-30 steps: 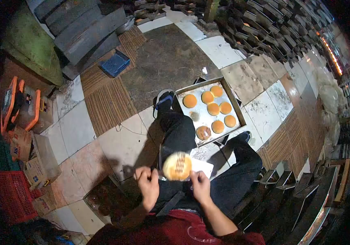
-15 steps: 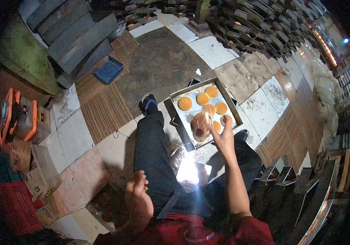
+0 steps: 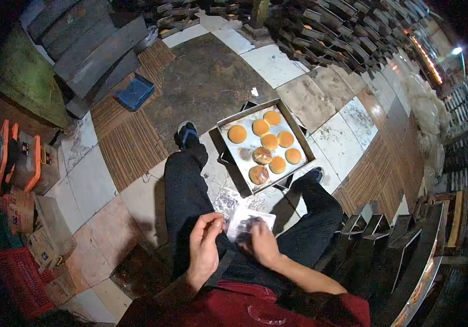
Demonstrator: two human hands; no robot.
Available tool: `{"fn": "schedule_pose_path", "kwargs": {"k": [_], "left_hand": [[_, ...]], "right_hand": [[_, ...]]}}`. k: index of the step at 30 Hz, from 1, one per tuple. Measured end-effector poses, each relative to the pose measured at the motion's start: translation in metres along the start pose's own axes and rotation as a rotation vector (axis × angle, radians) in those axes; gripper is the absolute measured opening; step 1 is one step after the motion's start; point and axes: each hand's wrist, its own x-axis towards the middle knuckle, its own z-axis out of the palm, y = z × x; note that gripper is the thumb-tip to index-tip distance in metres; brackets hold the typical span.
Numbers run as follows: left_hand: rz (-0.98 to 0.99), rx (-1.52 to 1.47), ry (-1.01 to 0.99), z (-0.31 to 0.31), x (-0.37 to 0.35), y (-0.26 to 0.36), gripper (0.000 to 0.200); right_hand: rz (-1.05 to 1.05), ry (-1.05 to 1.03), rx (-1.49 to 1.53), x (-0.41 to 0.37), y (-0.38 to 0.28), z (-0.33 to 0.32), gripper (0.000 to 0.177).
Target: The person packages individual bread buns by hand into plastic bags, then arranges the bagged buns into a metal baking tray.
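Note:
A square metal tray of round golden buns stands on the floor between my feet. Two buns at its near side, including one wrapped bun, have shiny clear plastic around them. My right hand is over my lap, at a white, brightly lit stack of what look like plastic bags or sheets; its fingers are smeared by motion. Left of the stack, my left hand is raised with thumb and forefinger pressed together. What they pinch, if anything, does not show clearly.
Dark metal trays stand close on my right, with more stacked at the back. A blue basket lies on the floor ahead left. Orange-edged containers, cardboard boxes and a red crate are on my left.
My right hand has moved from the tray's near right side back to the stack at my lap. My left hand has come up and inward. The plastic-wrapped bun now rests in the tray.

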Motion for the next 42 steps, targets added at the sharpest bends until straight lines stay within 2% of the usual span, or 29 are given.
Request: {"fn": "schedule_pose_path", "kwargs": {"k": [1, 2, 3, 5, 7, 8, 9, 10, 11, 13, 14, 17, 18, 20, 21, 22, 23, 25, 26, 27, 29, 31, 33, 35, 37, 38, 39, 41, 42], "left_hand": [[-0.008, 0.017, -0.01, -0.001, 0.002, -0.002, 0.014], [-0.024, 0.022, -0.023, -0.007, 0.006, -0.008, 0.014], [-0.023, 0.019, -0.02, -0.009, 0.008, -0.011, 0.014], [-0.115, 0.018, -0.033, -0.014, 0.01, -0.014, 0.013], [-0.138, 0.095, -0.033, -0.022, 0.012, -0.016, 0.019], [-0.274, 0.075, -0.059, -0.026, 0.013, -0.016, 0.026], [-0.409, 0.055, -0.086, -0.029, 0.015, -0.016, 0.034], [-0.56, 0.076, -0.157, -0.032, 0.02, -0.02, 0.063], [-0.564, 0.074, -0.15, -0.032, 0.025, -0.016, 0.063], [-0.803, -0.511, -0.368, -0.027, 0.053, 0.001, 0.081], [-0.808, -0.62, -0.474, -0.033, 0.072, 0.007, 0.096], [-0.582, -0.054, -0.59, -0.043, 0.105, 0.018, 0.054], [-0.517, 0.148, -0.606, -0.038, 0.11, 0.021, 0.029], [-0.395, 0.166, -0.57, -0.031, 0.125, 0.021, 0.025], [-0.25, 0.191, -0.541, -0.025, 0.136, 0.023, 0.021], [-0.07, 0.377, -0.485, -0.015, 0.145, 0.033, 0.016], [-0.08, 0.378, -0.485, -0.008, 0.156, 0.037, 0.016], [-0.114, 0.646, -0.358, 0.001, 0.179, 0.037, 0.01], [0.14, 0.706, -0.3, 0.003, 0.192, 0.029, 0.012], [0.122, 0.712, -0.297, 0.01, 0.201, 0.027, 0.012], [0.333, 0.481, -0.081, 0.026, 0.221, 0.03, 0.01], [0.28, 0.6, -0.078, 0.018, 0.25, 0.025, 0.017], [0.19, 0.387, -0.026, 0.008, 0.267, 0.01, 0.024], [0.031, 0.27, 0.158, 0.027, 0.269, 0.026, 0.028], [0.059, 0.369, 0.328, 0.028, 0.281, 0.033, 0.026], [0.05, 0.383, 0.341, 0.022, 0.282, 0.034, 0.026], [0.046, 0.324, 0.302, 0.014, 0.283, 0.036, 0.027], [0.036, 0.27, 0.262, 0.003, 0.284, 0.033, 0.027], [0.036, 0.44, 0.295, -0.003, 0.283, 0.029, 0.029]], "right_hand": [[0.263, -0.051, 0.193, 0.002, -0.003, -0.012, 0.042], [0.293, -0.138, 0.13, 0.005, 0.005, -0.006, 0.041], [0.291, -0.14, 0.127, 0.003, 0.016, 0.004, 0.041], [0.038, -0.509, 0.127, -0.011, 0.032, 0.025, 0.034], [-0.002, -0.175, 0.207, 0.007, 0.01, -0.032, 0.027], [0.012, 0.004, 0.244, 0.019, 0.007, -0.063, 0.024], [0.193, 0.032, 0.355, 0.034, 0.001, -0.094, 0.02], [0.048, 0.194, 0.356, 0.044, -0.003, -0.106, 0.015], [-0.094, 0.355, 0.358, 0.048, -0.006, -0.111, 0.01], [-0.324, 0.034, 0.032, 0.041, -0.021, -0.121, 0.02], [-0.49, 0.01, -0.094, 0.042, -0.026, -0.122, 0.025], [-0.728, -0.093, -0.501, 0.05, -0.015, -0.123, 0.041], [-0.677, -0.161, -0.302, 0.057, -0.009, -0.132, 0.047], [-0.629, -0.283, -0.002, 0.08, 0.003, -0.162, 0.071], [-0.52, -0.121, 0.4, 0.088, 0.02, -0.163, 0.063], [-0.173, -0.061, 0.72, 0.099, 0.024, -0.165, 0.052], [0.192, 0.004, 1.02, 0.111, 0.028, -0.169, 0.043], [0.258, -0.024, 0.816, 0.139, 0.045, -0.184, 0.031], [0.082, 0.279, 1.058, 0.155, 0.061, -0.173, 0.03], [-0.101, 0.59, 1.277, 0.173, 0.078, -0.158, 0.028], [0.116, 0.936, 1.646, 0.233, 0.098, -0.144, 0.031], [0.476, 0.702, 1.318, 0.29, 0.184, -0.065, 0.047], [0.608, 0.503, 0.49, 0.319, 0.274, 0.061, 0.056], [1.039, 0.321, 0.316, 0.32, 0.321, 0.145, 0.061], [0.862, 0.301, 0.409, 0.317, 0.326, 0.192, 0.06], [0.802, 0.535, 0.232, 0.319, 0.27, 0.163, 0.059], [0.947, 0.442, 0.485, 0.322, 0.247, 0.147, 0.054], [0.905, 0.431, 0.354, 0.326, 0.247, 0.164, 0.042], [0.782, 0.572, 0.265, 0.338, 0.248, 0.165, 0.038]]}}
